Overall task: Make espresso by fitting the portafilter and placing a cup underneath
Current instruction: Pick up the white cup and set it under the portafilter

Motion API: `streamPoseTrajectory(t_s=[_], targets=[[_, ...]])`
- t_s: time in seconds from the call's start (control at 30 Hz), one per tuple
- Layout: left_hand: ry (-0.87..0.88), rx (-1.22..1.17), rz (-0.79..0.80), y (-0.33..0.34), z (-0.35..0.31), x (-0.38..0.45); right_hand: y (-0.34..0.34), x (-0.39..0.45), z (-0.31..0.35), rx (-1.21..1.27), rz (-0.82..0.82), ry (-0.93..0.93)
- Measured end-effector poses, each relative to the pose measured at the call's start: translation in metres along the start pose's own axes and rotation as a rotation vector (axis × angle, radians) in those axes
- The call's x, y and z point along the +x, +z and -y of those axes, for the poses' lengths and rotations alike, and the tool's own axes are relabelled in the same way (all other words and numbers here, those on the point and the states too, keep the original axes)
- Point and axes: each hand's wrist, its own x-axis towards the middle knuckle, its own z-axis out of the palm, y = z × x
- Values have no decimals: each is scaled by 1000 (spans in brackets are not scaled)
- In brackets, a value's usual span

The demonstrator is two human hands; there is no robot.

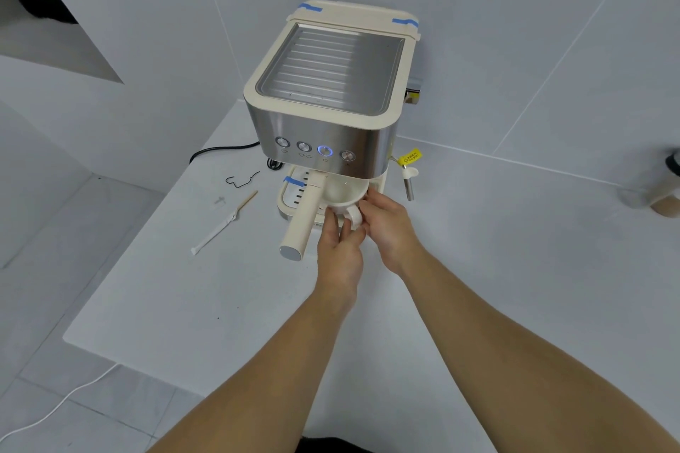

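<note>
A cream and steel espresso machine (323, 92) stands on the white table, one of its front buttons lit blue. The portafilter sits under the front panel, its cream handle (303, 217) pointing toward me and to the left. A white cup (344, 195) rests on the drip tray (290, 195) below the panel, its handle facing me. My left hand (340, 243) pinches the cup handle from the front. My right hand (386, 221) touches the cup's right side with its fingertips. The portafilter basket is hidden under the panel.
A steam wand (408, 182) with a yellow tag hangs at the machine's right. A black power cord (220, 151), a bent black wire (241, 180) and a wrapped wooden stirrer (224, 222) lie to the left. The table's left edge (121, 250) drops to the floor. A jar (668, 188) stands far right.
</note>
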Motion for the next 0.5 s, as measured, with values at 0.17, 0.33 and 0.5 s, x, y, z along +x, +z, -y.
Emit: streamPoseTrajectory(t_s=[0.17,0.33,0.5], targets=[[-18,48,76,-6,0,-6,-2,-5,-2,-15,4,6],[-59,76,145,-6,-6,-2,-2,-7,1,-87,24,41],[-76,61,141,-6,-12,-3,1,-14,10,-102,21,72]])
